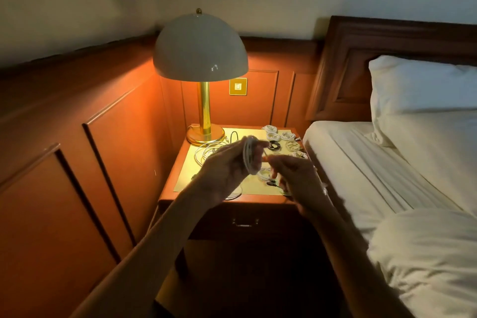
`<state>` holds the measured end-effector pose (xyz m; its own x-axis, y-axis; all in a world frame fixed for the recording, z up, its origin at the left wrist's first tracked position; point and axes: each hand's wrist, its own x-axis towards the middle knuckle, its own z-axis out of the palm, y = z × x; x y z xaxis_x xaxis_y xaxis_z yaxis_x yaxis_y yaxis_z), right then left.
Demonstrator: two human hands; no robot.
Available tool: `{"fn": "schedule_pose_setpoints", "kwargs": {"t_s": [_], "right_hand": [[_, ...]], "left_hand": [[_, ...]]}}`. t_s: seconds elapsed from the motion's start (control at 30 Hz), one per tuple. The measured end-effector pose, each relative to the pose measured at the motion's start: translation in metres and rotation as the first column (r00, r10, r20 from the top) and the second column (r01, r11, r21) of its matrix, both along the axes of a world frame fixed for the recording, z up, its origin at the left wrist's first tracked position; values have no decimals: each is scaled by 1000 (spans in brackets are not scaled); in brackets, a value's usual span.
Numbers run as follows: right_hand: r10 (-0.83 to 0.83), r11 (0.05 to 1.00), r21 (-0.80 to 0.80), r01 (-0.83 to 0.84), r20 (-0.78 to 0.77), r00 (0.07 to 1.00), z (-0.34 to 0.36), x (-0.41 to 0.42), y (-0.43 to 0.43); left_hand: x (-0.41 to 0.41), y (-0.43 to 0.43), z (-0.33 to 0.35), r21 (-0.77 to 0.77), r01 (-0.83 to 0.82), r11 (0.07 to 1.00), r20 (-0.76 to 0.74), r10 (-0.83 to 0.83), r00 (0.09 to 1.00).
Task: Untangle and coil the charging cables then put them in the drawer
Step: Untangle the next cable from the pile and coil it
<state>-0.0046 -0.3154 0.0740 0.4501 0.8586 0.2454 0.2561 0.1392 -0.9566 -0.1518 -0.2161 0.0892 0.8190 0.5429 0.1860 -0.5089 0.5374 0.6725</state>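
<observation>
- White cable coil (249,156), held on edge above the nightstand (180,181), sits in the left hand (222,173), whose fingers curl round it.
- Right hand (296,175) hovers just beside the coil, fingers curled (too blurred to tell whether it pinches the loose strand).
- Loose white cable (206,152) lies tangled near the lamp (200,44) base.
- Small finished coils (280,135) lie grouped on the nightstand's right side, toward the bed (387,162).
- Drawer (245,222) below is shut.
</observation>
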Motion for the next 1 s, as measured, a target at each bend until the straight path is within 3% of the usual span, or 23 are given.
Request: {"fn": "schedule_pose_setpoints", "kwargs": {"t_s": [0.07, 0.1, 0.17, 0.2, 0.27, 0.3, 0.37, 0.43, 0.47, 0.5, 0.57, 0.67, 0.73, 0.83, 0.93, 1.0], "right_hand": [[-46, 999, 5, 47, -36, 998, -21, -18, 3], [-55, 998, -19, 55, -11, 998, -28, -25, 3], [-43, 994, -99, 52, 91, 995, -37, -33, 1], [-30, 991, -122, 50, 165, 986, -40, -33, -1], [13, 987, -155, 50, 379, 925, -40, -25, -7], [56, 981, -188, 41, 483, 874, -36, -19, -9], [144, 969, -248, 22, 630, 763, -24, -6, -13], [190, 962, -273, 25, 727, 659, -9, 7, -15], [197, 961, -274, 26, 750, 631, -1, 13, -17], [196, 965, -261, 13, 756, 625, 8, 20, -18], [181, 977, -212, -36, 716, 674, 23, 33, -22], [175, 984, -122, -130, 521, 835, 32, 36, -22], [167, 986, -57, -157, 375, 912, 27, 28, -18], [139, 990, 1, -143, 236, 962, 18, 11, -14], [99, 995, 15, -101, 107, 989, 10, 0, -11], [89, 994, 48, -97, 134, 987, 3, -3, -10]], "left_hand": [[19, -1, -9, -171, -176, 969, 20, 182, 983], [27, 0, -16, -142, -289, 947, -21, 289, 957], [36, 3, -31, 150, -518, 842, -144, 537, 831], [36, 6, -38, 385, -568, 727, -182, 663, 726], [32, 9, -51, 792, -450, 413, -100, 814, 573], [29, 9, -57, 903, -343, 259, -24, 827, 562], [24, 6, -67, 992, -124, 30, 55, 780, 624], [17, 3, -69, 995, 56, -87, 23, 716, 698], [14, 1, -66, 991, 119, -65, -43, 681, 731], [10, 1, -61, 985, 168, 47, -160, 626, 763], [2, -1, -48, 900, 243, 362, -390, 421, 819], [-2, -9, -32, 761, 213, 613, -405, 192, 894], [-1, -14, -27, 649, 101, 754, -350, 179, 919], [2, -14, -30, 521, -54, 852, -296, 240, 924], [3, -15, -33, 491, -87, 867, -272, 248, 930], [4, -14, -33, 525, -103, 845, -287, 289, 913]]}}
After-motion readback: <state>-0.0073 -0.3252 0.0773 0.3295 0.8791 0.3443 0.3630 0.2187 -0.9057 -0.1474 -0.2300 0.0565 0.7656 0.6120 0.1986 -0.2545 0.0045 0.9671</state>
